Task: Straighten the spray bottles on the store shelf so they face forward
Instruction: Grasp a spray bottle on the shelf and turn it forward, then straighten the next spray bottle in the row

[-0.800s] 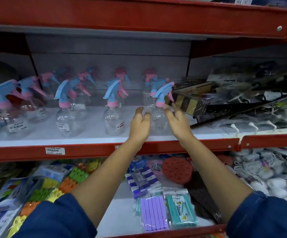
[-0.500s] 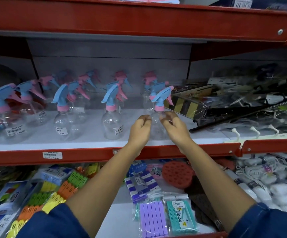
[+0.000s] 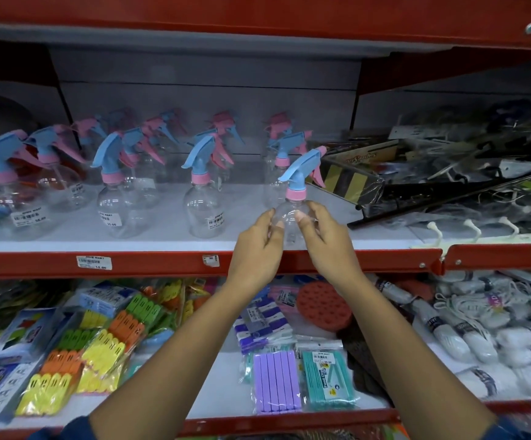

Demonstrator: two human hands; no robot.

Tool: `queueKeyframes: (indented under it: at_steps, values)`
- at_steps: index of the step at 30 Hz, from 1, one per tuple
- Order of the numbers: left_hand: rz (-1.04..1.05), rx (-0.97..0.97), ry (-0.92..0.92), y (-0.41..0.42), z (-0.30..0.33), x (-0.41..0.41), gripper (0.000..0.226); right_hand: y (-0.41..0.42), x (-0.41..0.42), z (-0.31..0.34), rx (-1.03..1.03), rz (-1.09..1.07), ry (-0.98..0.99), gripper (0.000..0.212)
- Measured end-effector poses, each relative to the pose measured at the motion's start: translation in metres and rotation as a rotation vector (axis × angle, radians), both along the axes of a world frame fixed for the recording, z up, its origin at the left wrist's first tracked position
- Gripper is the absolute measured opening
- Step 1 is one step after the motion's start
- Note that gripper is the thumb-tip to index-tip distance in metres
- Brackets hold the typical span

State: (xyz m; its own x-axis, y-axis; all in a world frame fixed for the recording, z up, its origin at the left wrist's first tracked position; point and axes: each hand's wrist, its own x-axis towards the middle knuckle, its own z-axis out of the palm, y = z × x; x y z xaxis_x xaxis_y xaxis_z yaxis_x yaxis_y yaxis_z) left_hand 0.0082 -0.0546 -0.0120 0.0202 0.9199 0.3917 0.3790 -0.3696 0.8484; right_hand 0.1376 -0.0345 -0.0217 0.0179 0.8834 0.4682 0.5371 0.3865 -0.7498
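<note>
Spray bottle (image 3: 290, 217) gripped by both hands (image 3: 259, 249) (image 3: 327, 241), its clear base hidden, label seemingly out of sight

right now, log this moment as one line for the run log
left hand: on clear plastic spray bottle with blue trigger | right hand: on same bottle | bottle: front edge of white shelf | nozzle: pointing left

spray bottles (image 3: 203, 198) on shelf (image 3: 162, 260), clothespins (image 3: 99, 338) below
</note>
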Motion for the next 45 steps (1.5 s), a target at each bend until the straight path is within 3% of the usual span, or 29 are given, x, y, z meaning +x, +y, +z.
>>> queueKeyframes:
  at_steps: [4, 7, 11, 14, 17, 22, 27, 45]
  values:
    - [0.027, 0.025, 0.041, -0.007, -0.006, -0.003, 0.045, -0.008, -0.004, -0.001, 0.018, -0.094, 0.028, 0.053]
    - [0.139, 0.09, 0.032, -0.009, -0.014, -0.016, 0.047, -0.023, -0.02, -0.005, 0.285, -0.235, 0.054, 0.039]
    - [0.294, 0.224, -0.102, -0.009, -0.013, -0.047, 0.038, -0.031, -0.056, -0.003, 0.447, -0.142, 0.077, 0.023]
    - [0.365, 0.164, -0.241, 0.001, -0.006, -0.073, 0.036, -0.023, -0.088, 0.001, 0.347, 0.017, 0.108, 0.024]
    - [0.354, 0.029, -0.342, 0.022, 0.001, -0.101, 0.038, -0.005, -0.117, 0.009, 0.102, 0.098, 0.2, 0.032]
    - [0.195, -0.148, -0.293, 0.046, 0.016, -0.134, 0.046, 0.03, -0.147, 0.021, -0.162, 0.099, 0.272, 0.041]
    - [0.041, -0.177, -0.185, 0.051, 0.017, -0.146, 0.037, 0.039, -0.154, 0.022, -0.171, 0.039, 0.243, 0.037]
    - [0.099, -0.008, -0.108, 0.008, 0.005, -0.163, 0.036, -0.006, -0.158, 0.015, -0.087, 0.027, 0.06, 0.039]
